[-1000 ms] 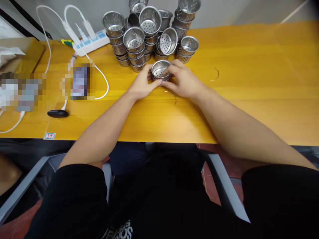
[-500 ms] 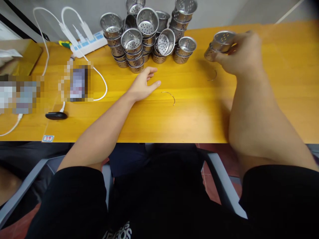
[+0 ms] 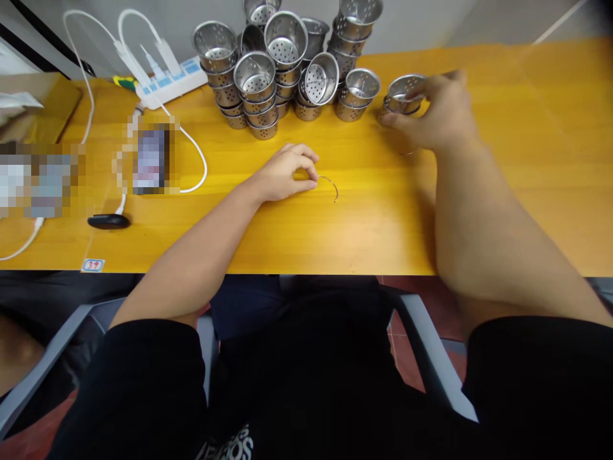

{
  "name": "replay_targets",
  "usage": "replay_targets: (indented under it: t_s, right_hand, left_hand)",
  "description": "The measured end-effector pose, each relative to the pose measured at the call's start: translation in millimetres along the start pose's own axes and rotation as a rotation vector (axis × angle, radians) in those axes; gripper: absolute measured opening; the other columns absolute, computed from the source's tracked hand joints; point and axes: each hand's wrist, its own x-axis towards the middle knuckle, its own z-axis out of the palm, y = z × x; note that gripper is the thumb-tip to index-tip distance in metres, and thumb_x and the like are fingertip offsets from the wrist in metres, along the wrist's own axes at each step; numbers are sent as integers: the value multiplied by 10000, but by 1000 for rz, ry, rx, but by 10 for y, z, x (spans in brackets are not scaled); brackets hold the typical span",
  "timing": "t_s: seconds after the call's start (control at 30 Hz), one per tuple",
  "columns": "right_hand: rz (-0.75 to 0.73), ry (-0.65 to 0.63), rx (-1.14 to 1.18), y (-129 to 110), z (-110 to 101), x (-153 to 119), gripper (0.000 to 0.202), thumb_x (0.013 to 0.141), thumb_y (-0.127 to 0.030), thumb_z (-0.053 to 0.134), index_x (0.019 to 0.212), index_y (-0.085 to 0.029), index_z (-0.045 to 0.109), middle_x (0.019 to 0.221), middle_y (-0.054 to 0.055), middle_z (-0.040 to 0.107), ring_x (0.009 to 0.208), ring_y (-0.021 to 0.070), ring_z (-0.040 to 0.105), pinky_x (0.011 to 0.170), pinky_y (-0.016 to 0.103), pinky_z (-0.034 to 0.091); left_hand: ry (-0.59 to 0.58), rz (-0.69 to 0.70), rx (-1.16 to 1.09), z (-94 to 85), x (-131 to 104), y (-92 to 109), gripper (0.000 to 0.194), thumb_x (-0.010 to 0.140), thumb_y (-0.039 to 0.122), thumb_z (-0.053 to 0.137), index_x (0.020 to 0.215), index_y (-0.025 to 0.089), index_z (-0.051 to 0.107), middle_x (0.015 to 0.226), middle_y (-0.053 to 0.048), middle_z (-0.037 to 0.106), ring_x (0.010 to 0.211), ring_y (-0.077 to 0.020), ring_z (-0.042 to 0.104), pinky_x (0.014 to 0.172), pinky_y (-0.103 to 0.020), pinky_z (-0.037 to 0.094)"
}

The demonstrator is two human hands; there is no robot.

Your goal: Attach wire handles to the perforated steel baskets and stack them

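Observation:
My left hand (image 3: 290, 172) pinches the end of a thin curved wire (image 3: 332, 185) lying on the yellow table (image 3: 297, 236). At the right, my right hand (image 3: 438, 112) has its thumb and fingers around a small stack of perforated metal cups (image 3: 402, 96), which is low over or on the table. Part of a second thin wire (image 3: 407, 153) shows below that stack. Several stacks of similar metal cups (image 3: 255, 80) stand at the back, and a short stack (image 3: 359, 89) is the nearest one to my right hand.
A white power strip (image 3: 175, 86) with plugged-in cables is at the back left. A phone (image 3: 152, 160), a black oval object (image 3: 108, 222) and a white cable lie on the left. A cardboard box (image 3: 38, 108) sits at the far left, near another person's arm or leg (image 3: 19, 351).
My left hand has moved right and down to the wire, and its fingers have closed. My right hand has shifted left and slightly down with the cup stack.

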Motion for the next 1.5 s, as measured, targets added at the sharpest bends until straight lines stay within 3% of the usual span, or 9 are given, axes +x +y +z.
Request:
replay_targets:
  t_s: [0.1, 0.17, 0.27, 0.43, 0.67, 0.83, 1.0, 1.2, 1.5]
  right_hand:
    - [4, 183, 107, -408, -339, -93, 444, 1150, -118, 981, 1533, -244, 796, 1745, 293, 648, 1730, 384, 599, 1425, 543, 510]
    - [-42, 241, 204, -683, -509, -174, 421, 1012, 77, 835, 1287, -240, 812, 1622, 252, 720, 1412, 362, 792, 1180, 494, 657]
    - [-396, -150, 485, -1050, -545, -339, 217, 1066, -91, 823, 1075, -307, 810, 1148, 94, 856, 1023, 322, 809, 1029, 487, 659]
    - [-686, -617, 569, -1366, -170, -508, 100, 1037, -352, 872, 1115, -289, 874, 1120, 76, 866, 910, 313, 798, 895, 479, 619]
    - [-308, -650, 119, -1169, -397, -308, 315, 912, 22, 841, 1021, -274, 823, 1054, 31, 860, 890, 270, 729, 882, 432, 561]
    - [44, -642, -56, -970, -739, -233, 382, 1014, 108, 831, 913, -251, 744, 951, 38, 782, 813, 220, 626, 861, 439, 527]
    - [26, -505, 0, -907, -701, -239, 389, 1077, 60, 840, 935, -267, 684, 1040, 73, 804, 893, 232, 624, 903, 436, 514]
    - [-119, -351, 131, -1080, -558, -285, 367, 1058, -19, 806, 949, -304, 601, 1027, 90, 818, 894, 264, 649, 1010, 449, 583]
    - [-231, -300, 308, -1137, -444, -367, 121, 1100, -427, 792, 1160, -340, 733, 1401, 179, 845, 1268, 383, 750, 1288, 544, 587]
  left_hand:
    - [6, -3, 10, 28, 14, 23, 134, 1014, 169, 915, 1081, 273, 965, 1640, -98, 864, 1633, -406, 772, 1520, -655, 563]
    - [11, -8, 23, 49, 23, 30, 146, 1012, 145, 924, 1080, 272, 951, 1623, -93, 869, 1636, -406, 777, 1516, -646, 567]
    - [58, -21, 26, 69, 34, 17, 145, 1026, 133, 917, 1088, 264, 924, 1552, -93, 881, 1584, -381, 812, 1486, -592, 601]
    - [241, -45, 13, 30, 55, -64, 74, 1115, 237, 835, 1144, 280, 887, 1476, -97, 894, 1451, -335, 851, 1423, -545, 647]
    - [468, -126, 20, -183, 49, 2, 315, 1158, 639, 698, 1248, 384, 860, 1585, -111, 860, 1577, -432, 777, 1397, -697, 676]
    - [619, -297, 147, -470, -25, 66, 658, 1107, 721, 540, 1760, 733, 627, 1791, 76, 793, 1823, -411, 621, 1395, -765, 698]
    - [767, -312, 60, -621, -3, -179, 609, 905, 742, 678, 1479, 602, 825, 1845, 14, 730, 1599, -449, 768, 1214, -741, 791]
    - [364, -111, -31, -592, -34, 214, 700, 975, 880, 803, 1641, 664, 775, 1755, 0, 799, 1882, -475, 560, 1433, -815, 665]
    - [328, -68, -16, -478, -29, 743, 609, 1108, 794, 856, 1662, 556, 772, 1817, -42, 751, 1941, -462, 523, 1506, -761, 623]
